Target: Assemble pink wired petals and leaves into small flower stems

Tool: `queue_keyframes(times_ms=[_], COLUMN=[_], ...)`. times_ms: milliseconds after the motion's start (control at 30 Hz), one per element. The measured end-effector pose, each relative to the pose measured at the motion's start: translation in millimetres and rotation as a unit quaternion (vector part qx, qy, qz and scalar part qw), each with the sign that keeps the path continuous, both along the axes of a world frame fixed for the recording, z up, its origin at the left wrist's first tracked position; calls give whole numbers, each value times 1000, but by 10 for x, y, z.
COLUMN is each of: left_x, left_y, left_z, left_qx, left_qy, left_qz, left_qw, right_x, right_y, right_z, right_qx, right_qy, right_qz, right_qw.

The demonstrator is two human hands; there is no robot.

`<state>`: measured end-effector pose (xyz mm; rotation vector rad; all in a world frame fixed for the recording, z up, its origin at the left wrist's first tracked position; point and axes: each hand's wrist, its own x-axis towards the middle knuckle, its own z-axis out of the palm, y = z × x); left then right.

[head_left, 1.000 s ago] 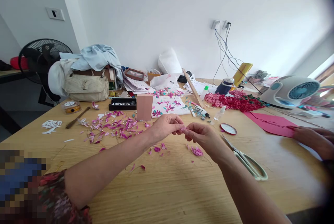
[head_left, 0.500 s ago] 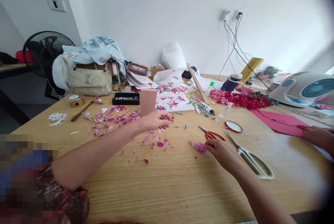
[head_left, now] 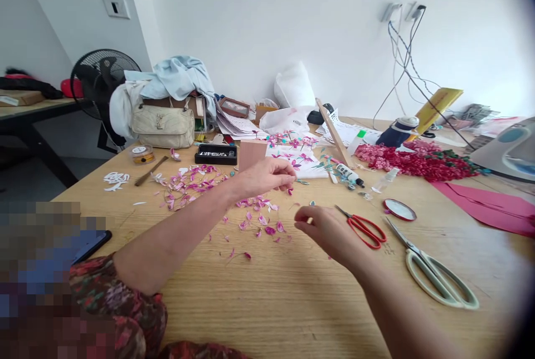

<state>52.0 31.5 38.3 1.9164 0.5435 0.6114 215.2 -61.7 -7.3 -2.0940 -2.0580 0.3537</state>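
My left hand (head_left: pixel 276 174) is over the middle of the table, its fingers bent together. A small dark-pink petal (head_left: pixel 290 192) shows at its fingertips. To its right my right hand (head_left: pixel 324 226) has its fingers curled towards the thumb; what they hold, if anything, is hidden. Loose pink petals (head_left: pixel 270 231) on thin stems lie below and left of the left hand. Red-handled scissors (head_left: pixel 366 231) are just right of my right hand. Larger scissors with pale green handles (head_left: pixel 438 281) lie farther right.
A pinkish block (head_left: pixel 252 154) stands behind my left hand, beside a black tray (head_left: pixel 215 155). Pink artificial flowers lie on white paper (head_left: pixel 311 166). At the right are a glue bottle (head_left: pixel 349 174), a round red-rimmed lid (head_left: pixel 400 209), red paper (head_left: pixel 485 205) and red flower bunches (head_left: pixel 418 159).
The view has swung left. My right hand has moved closer to the left one, and the pink petal cluster at its fingertips no longer shows. Another person's hand on the red paper has left view.
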Motion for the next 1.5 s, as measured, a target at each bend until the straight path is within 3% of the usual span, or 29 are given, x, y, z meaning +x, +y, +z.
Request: queue_keyframes(times_ms=[133, 300, 567, 667, 733, 833, 900, 967, 1033, 1167, 1267, 1400, 1500], left_x=[5, -75, -106, -90, -70, -18, 32, 91, 154, 248, 264, 242, 230], left_y=[-158, -167, -98, -82, -67, -51, -58, -82, -110, -143, -158, -150, -95], left_z=[168, 208, 196, 158, 114, 24, -46, -120, -192, -295, -310, -284, -290], left_qx=[-15, -12, -32, -29, -15, 15, 9, -15, -34, -46, -5, 120, 75], left_qy=[-78, -126, -112, -100, -94, -92, -88, -79, -72, -66, -45, -39, -83], left_qz=[10, 27, 23, 13, 19, 58, 65, 35, 14, 46, 79, 118, 98], left_qw=[997, 992, 993, 994, 995, 994, 994, 996, 997, 996, 996, 985, 989], right_x=[-149, -215, -146, -52, -6, 24, 30, 35, 40, 32, -10, -94, -132], right_y=[319, 390, 386, 337, 293, 239, 224, 225, 230, 225, 213, 210, 216], right_z=[-195, -333, -313, -227, -163, -97, -89, -103, -123, -137, -129, -113, -99], right_qx=[-61, -55, -68, -52, -18, 51, 90, 120, 144, 175, 187, 217, 230], right_qy=[-8, -23, 51, 160, 326, 541, 599, 618, 612, 580, 568, 563, 555], right_qz=[14, -2, -11, 5, 18, 37, 36, 33, 35, 27, 33, 8, -9], right_qw=[998, 998, 996, 986, 945, 838, 794, 776, 777, 795, 801, 797, 799])
